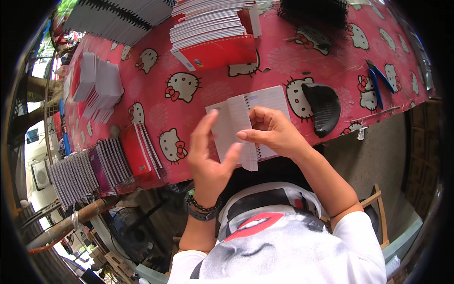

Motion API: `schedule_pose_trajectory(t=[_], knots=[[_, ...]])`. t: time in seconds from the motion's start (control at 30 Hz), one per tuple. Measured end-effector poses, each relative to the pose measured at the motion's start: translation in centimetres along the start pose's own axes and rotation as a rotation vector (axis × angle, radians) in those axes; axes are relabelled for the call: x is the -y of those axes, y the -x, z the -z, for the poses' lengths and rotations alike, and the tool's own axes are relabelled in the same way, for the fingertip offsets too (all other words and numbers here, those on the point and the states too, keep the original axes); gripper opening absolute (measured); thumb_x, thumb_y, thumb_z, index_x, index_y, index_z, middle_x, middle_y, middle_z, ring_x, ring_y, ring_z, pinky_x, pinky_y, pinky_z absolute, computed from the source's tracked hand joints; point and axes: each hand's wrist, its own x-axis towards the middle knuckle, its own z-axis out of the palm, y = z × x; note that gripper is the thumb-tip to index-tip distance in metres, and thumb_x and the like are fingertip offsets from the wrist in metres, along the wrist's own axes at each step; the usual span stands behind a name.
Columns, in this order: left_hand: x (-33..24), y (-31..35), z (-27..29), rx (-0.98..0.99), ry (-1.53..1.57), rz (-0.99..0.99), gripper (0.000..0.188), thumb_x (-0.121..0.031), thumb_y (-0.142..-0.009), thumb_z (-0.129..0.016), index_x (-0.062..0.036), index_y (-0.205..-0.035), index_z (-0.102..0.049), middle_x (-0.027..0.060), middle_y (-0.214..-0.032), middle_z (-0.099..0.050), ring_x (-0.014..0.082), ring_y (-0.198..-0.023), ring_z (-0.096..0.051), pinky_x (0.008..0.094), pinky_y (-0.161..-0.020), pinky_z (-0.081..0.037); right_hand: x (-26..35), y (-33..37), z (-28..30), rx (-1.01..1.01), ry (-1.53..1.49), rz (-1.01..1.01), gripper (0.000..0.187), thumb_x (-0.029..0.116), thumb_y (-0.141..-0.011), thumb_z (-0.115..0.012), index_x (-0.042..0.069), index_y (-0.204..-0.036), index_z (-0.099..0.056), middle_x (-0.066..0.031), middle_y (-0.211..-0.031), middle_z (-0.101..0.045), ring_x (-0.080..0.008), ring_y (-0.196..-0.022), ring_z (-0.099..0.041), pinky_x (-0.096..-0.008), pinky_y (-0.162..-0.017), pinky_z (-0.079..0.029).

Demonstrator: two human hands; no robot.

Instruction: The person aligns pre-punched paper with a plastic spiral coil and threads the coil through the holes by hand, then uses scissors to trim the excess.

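A spiral notebook (274, 99) lies open near the table's front edge, its ruled pages facing up and a few middle leaves standing partly raised. My right hand (274, 132) is closed at the black coil, thumb and curled fingers against the raised leaves; the fingertips are partly hidden. Over the left-hand page, my left hand (206, 158) is open with thumb and fingers apart, holding nothing. A black curved plastic piece (322, 109) rests right of the notebook.
Blue-handled pliers (378, 85) lie at the right. A stack of red-covered notebooks (215, 52) stands at the back, with loose paper stacks (97, 85) at the left. Rows of coil-bound notebooks (87, 170) line the left front edge. Black coils (314, 12) are heaped far back.
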Motion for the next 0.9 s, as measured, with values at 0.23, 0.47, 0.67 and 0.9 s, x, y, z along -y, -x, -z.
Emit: schedule_pose_trajectory(t=[0.23, 0.47, 0.67, 0.9], knots=[[0.6, -0.2, -1.7, 0.193, 0.402, 0.222, 0.069, -0.006, -0.074, -0.073, -0.0011, -0.133, -0.038, 0.0153, -0.112, -0.059, 0.0215, -0.097, -0.062, 0.0331, -0.083, -0.052, 0.1, -0.2, 0.0, 0.053, -0.088, -0.045, 0.031, 0.009, -0.076, -0.074, 0.0, -0.098, -0.054, -0.0058, -0.09, -0.061, -0.0108, -0.083, -0.059, -0.0262, -0.073, -0.05], [0.8, -0.3, -1.3, 0.233, 0.57, 0.262, 0.076, -0.008, -0.074, -0.074, 0.0, -0.136, -0.031, 0.0173, -0.128, -0.046, 0.0247, -0.112, -0.053, 0.0367, -0.089, -0.05, 0.1, -0.1, 0.2, 0.069, -0.081, -0.04, 0.033, 0.011, -0.075, -0.075, -0.001, -0.097, -0.055, -0.0063, -0.088, -0.06, -0.0112, -0.08, -0.06, -0.0259, -0.069, -0.051], [1.1, -0.4, -1.1, 0.256, 0.656, 0.281, 0.079, -0.006, -0.074, -0.074, 0.0005, -0.137, -0.027, 0.0181, -0.129, -0.044, 0.0249, -0.113, -0.051, 0.0372, -0.09, -0.049, -0.1, -0.1, 0.2, 0.068, -0.093, -0.012, 0.032, 0.014, -0.076, -0.076, -0.001, -0.095, -0.056, -0.0051, -0.081, -0.061, -0.0085, -0.071, -0.058, -0.0226, -0.06, -0.048], [0.7, -0.4, -1.0, 0.222, 0.709, 0.372, 0.081, -0.006, -0.07, -0.075, 0.0004, -0.136, -0.03, 0.0144, -0.125, -0.049, 0.0226, -0.116, -0.049, 0.0364, -0.099, -0.04, 0.1, -0.1, 0.1, 0.072, -0.112, -0.015, 0.031, 0.014, -0.076, -0.075, -0.001, -0.095, -0.056, -0.0048, -0.082, -0.061, -0.008, -0.071, -0.057, -0.022, -0.06, -0.047]])
